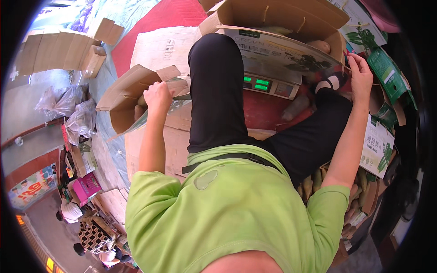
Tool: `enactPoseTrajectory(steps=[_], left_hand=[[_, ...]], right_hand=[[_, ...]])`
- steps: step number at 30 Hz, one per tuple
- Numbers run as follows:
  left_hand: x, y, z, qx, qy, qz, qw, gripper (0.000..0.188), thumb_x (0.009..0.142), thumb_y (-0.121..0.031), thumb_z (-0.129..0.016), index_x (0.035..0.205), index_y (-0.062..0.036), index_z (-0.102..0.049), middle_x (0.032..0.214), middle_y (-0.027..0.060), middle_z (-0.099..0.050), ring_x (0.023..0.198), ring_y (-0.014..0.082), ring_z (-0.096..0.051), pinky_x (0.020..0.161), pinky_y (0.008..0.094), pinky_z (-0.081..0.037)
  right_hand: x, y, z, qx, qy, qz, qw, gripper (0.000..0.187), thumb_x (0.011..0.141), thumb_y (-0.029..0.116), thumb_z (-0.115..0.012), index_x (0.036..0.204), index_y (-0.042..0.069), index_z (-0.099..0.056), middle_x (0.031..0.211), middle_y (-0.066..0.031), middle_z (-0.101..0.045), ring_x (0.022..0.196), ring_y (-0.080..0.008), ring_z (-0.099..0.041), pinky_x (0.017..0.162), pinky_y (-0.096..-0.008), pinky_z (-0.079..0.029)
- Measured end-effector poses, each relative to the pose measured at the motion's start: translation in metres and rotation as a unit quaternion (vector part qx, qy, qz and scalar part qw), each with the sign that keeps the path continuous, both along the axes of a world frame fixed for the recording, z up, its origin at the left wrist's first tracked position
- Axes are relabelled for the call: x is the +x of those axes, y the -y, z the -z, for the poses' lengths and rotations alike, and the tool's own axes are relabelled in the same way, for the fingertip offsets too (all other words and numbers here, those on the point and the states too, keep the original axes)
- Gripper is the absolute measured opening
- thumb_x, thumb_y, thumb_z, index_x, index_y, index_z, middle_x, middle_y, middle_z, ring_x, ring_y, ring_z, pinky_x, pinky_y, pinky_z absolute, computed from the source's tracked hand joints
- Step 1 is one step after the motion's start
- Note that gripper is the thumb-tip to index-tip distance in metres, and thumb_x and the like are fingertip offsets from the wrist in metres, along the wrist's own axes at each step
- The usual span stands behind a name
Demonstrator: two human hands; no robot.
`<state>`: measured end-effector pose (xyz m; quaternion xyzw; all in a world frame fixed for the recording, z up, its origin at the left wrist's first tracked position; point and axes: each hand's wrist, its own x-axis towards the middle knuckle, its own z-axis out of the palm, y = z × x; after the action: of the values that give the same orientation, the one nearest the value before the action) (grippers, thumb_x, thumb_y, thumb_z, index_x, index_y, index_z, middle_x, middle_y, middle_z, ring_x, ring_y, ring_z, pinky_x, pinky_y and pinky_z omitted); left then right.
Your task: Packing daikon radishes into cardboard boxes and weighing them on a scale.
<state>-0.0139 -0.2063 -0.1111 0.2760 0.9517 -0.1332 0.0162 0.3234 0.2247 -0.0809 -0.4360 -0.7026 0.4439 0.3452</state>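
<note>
Head view looks down a lime-green shirt and black trousers. Left hand is closed on the flap of a brown cardboard box lying open at the left. Right hand has its fingers curled onto the edge of the printed carton standing on a scale with green digits.

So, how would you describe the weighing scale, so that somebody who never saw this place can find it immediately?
Start from the big open cardboard box at the top, the one near the right hand. Directly below its printed front flap sits the scale, beside the black trouser leg. It is the only thing here with glowing green number displays on a pale flat panel.
</note>
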Motion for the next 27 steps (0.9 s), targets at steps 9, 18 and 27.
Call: enactPoseTrajectory(steps=[9,18,27], left_hand=[[-0.034,-0.002,0.025,-0.266,0.19,0.023,0.945,0.038,0.077,-0.04,-0.071,0.096,-0.007,-0.072,0.107,0.0125,-0.068,0.098,0.0273,-0.066,0.084,0.0352,-0.053],[-0.097,0.001,0.051,0.054,0.414,-0.325,0.849,0.047,0.086,-0.046,-0.061,0.107,-0.0042,-0.063,0.096,0.0142,-0.067,0.083,0.0292,-0.066,0.077,0.0547,-0.051],[-0.074,0.022,0.142,0.246,0.138,-0.385,0.879,0.052,0.084,-0.041,-0.063,0.102,0.0077,-0.065,0.104,0.0252,-0.065,0.103,0.0377,-0.062,0.089,0.0426,-0.047]], right_hand=[[0.006,-0.006,0.01,0.005,0.0,-0.011,1.0,0.022,0.092,0.021,-0.061,0.107,0.006,-0.066,0.095,0.003,-0.064,0.081,-0.0034,-0.056,0.068,-0.0185,-0.044],[0.007,-0.009,0.015,0.048,-0.005,-0.015,0.999,0.022,0.09,0.019,-0.062,0.104,0.002,-0.067,0.087,0.0026,-0.063,0.078,-0.0045,-0.053,0.07,-0.0201,-0.043],[-0.001,0.005,-0.002,0.007,0.038,-0.025,0.999,0.024,0.091,0.02,-0.058,0.102,0.0,-0.066,0.09,-0.0011,-0.065,0.084,-0.0076,-0.056,0.077,-0.0226,-0.044]])
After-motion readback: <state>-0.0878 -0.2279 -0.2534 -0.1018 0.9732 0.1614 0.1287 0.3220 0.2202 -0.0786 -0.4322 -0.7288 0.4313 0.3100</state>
